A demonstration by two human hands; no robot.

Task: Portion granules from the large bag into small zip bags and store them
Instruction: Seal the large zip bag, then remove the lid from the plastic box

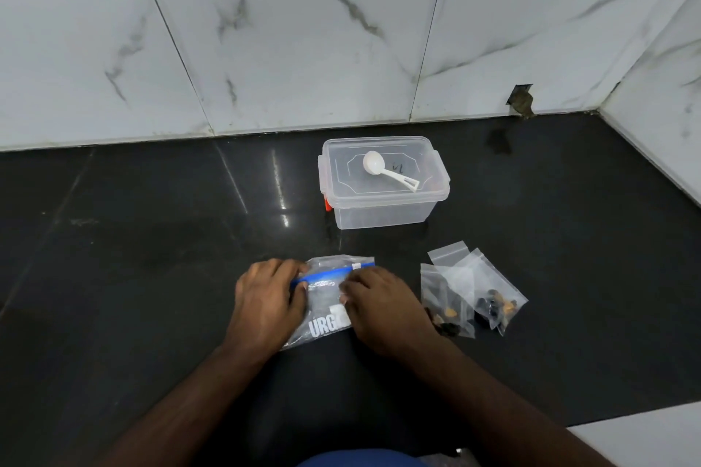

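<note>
A large clear zip bag [325, 299] with a blue zip strip and white lettering lies flat on the black counter. My left hand [267, 296] presses its left end at the zip strip. My right hand [373, 301] pinches the bag just below the strip on the right side. To the right lie three small clear zip bags [468, 290]; two hold dark and orange granules. Behind stands a clear plastic box [383, 207] with its lid shut and a white scoop [387, 171] lying on the lid.
The glossy black counter [151, 239] meets a marbled white tile wall [265, 49] at the back and right. A broken gap [521, 100] shows in the wall's base at back right. A white surface [645, 436] sits at the bottom right corner.
</note>
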